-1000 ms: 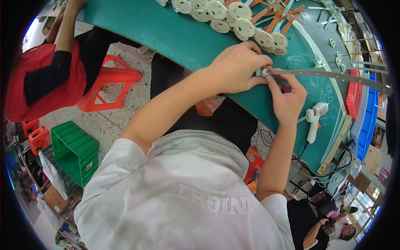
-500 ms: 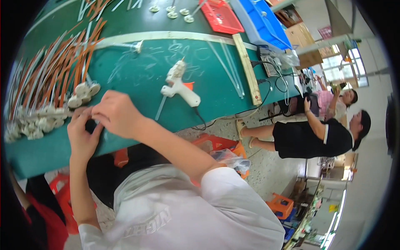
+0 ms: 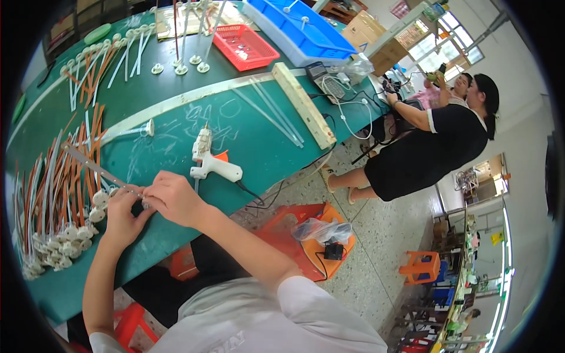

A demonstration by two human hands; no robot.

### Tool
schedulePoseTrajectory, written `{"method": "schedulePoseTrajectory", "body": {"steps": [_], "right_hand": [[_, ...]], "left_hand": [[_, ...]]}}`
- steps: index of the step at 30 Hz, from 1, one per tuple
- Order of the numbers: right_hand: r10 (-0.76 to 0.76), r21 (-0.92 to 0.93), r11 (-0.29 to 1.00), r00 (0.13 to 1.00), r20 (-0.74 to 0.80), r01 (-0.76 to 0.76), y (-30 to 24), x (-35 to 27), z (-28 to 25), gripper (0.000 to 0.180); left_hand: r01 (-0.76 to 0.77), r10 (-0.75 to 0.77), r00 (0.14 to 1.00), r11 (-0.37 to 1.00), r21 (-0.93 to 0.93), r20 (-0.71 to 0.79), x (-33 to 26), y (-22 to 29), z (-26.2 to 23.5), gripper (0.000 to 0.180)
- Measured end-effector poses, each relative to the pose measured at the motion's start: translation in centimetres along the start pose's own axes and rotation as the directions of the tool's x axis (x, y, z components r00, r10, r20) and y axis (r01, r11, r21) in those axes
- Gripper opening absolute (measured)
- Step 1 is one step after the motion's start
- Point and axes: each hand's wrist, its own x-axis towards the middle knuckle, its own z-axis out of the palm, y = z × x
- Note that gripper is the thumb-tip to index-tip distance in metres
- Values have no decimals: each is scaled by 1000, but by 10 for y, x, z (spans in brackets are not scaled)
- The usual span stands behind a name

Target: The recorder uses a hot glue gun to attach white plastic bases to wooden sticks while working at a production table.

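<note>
My left hand (image 3: pixel 125 219) is closed, pinching a long, thin, flat grey-brown strip (image 3: pixel 97 167) with small dots along it. The strip slants up to the far left, over a bundle of orange and white strips (image 3: pixel 53 191). Against the strip's near end press the fingers of my right hand (image 3: pixel 174 199), also closed. A small round whitish piece (image 3: pixel 146 204) shows between the two hands; my fingers hide most of it. White round caps (image 3: pixel 67 242) cluster at the near ends of the bundle, left of my left hand. A white glue gun (image 3: pixel 213 165) with an orange trigger lies beyond my right hand.
Clear sticks (image 3: pixel 273 115) lie beside a long pale bar (image 3: pixel 303 106). Farther back are a red basket (image 3: pixel 244 47), a blue tray (image 3: pixel 300 29) and several capped strips (image 3: pixel 181 67). An orange stool (image 3: pixel 329 247) bearing a plastic bag stands right of me. Two people are at the right.
My view has shifted, showing more of the table's far side. The dotted strip now stands out clearly from my hands toward the far left. Both hands remain closed together.
</note>
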Motion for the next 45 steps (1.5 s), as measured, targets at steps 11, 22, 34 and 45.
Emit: {"method": "schedulePoseTrajectory", "body": {"steps": [11, 22, 34, 45], "right_hand": [[-31, -102, 994, 999, -44, 26, -9, -4, 1, 12], [381, -809, 516, 921, -77, -281, -54, -27, -133, 53], [613, -899, 354, 790, 15, -258, -9, -11, -128, 43], [294, -525, 851, 863, 412, -39, -116, -2, -79, 16]], "left_hand": [[7, -3, 997, 999, -54, 71, -2, -7, -4, 34], [-25, 34, 997, 990, -137, 65, 0, -15, -10, 33], [-82, 101, 990, 980, -179, 100, 4, -19, -1, 37], [-65, 72, 996, 991, -115, 61, -12, -21, -5, 37]]}}
